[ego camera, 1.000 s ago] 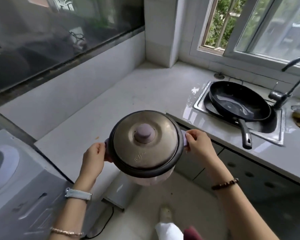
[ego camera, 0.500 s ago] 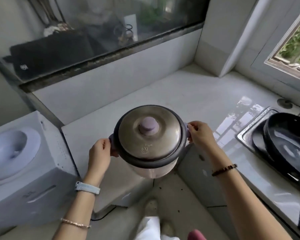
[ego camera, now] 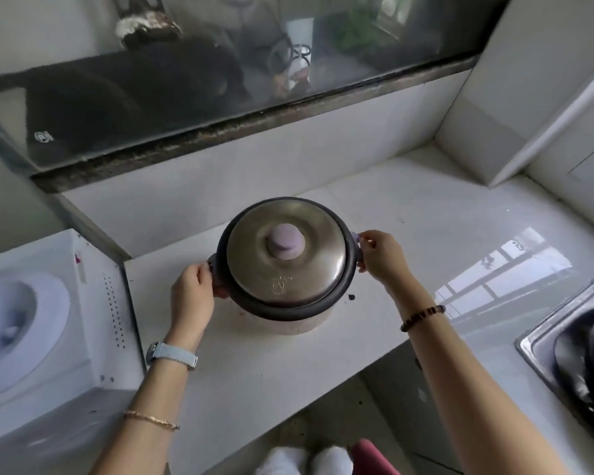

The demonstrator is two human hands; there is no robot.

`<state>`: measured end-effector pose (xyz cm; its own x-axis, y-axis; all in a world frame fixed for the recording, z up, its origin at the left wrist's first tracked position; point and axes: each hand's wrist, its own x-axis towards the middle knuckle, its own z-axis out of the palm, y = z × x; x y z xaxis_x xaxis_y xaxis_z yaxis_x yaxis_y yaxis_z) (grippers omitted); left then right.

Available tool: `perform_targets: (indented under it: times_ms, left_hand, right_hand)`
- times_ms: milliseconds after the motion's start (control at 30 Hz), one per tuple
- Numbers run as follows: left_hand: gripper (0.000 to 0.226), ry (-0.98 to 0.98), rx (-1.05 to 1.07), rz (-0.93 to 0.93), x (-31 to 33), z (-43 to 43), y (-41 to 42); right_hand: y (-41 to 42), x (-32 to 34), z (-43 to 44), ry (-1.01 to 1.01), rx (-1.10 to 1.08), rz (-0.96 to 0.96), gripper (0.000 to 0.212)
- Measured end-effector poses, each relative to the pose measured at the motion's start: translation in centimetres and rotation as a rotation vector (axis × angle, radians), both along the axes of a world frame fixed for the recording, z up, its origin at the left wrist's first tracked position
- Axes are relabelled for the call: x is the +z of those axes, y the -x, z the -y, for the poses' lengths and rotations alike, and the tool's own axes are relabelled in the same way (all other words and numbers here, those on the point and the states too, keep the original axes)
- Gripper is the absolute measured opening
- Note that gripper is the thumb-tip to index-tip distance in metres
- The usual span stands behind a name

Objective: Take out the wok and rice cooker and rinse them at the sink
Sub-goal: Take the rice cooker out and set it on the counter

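Head view puts the pale, steel-lidded round rice cooker (ego camera: 299,320) on the white stone counter (ego camera: 426,234), left hand (ego camera: 191,293) and right hand (ego camera: 379,258) curling fingers round its side handles (ego camera: 357,238); tilting it sinkward might slide the lid (ego camera: 309,269) off.

Water dispenser (ego camera: 31,337): white, just beside the table's left end.
Table (ego camera: 426,214): white, glossy, reflecting a window.
Glass pane (ego camera: 357,63): behind the table.

I count one rice cooker (ego camera: 288,313) with one lid (ego camera: 309,269) and one knob (ego camera: 286,246). There is also one wok (ego camera: 590,358), one sink (ego camera: 532,341), one bench (ego camera: 426,228) and one water dispenser (ego camera: 31,337). Two grips on my feed: left grip (ego camera: 192,296), right grip (ego camera: 381,258). One watch (ego camera: 172,354), plus two bracelets: one chain bracelet (ego camera: 151,419), one bead bracelet (ego camera: 422,317).
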<state>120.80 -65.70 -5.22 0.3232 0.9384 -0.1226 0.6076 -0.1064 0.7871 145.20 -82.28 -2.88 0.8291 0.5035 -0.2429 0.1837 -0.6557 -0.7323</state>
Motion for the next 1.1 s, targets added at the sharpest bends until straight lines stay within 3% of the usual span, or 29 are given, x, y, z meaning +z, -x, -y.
perform_targets:
  times_ms: [567,800,967,1100]
  left_hand:
    - [0.035,0.044,0.044,-0.112,-1.4,-1.4,-3.9]
    - [0.025,0.062,0.026,-0.137,-0.6,-1.2,-3.8]
    - [0.029,-0.247,0.052,0.024,1.5,-0.7,-3.4]
    - [0.028,-0.421,-0.114,0.149,5.1,0.6,-5.2]
  right_hand:
    - [-5.2,-1.7,-4.3,0.062,0.062,-0.026,0.030]
    - [-5.0,-1.3,-4.0,0.029,0.062,-0.118,0.034]
    - [-3.8,0.5,-1.4,-0.077,0.011,0.144,0.035]
    - [-2.8,3.1,2.2,-0.197,-0.068,0.313,0.035]
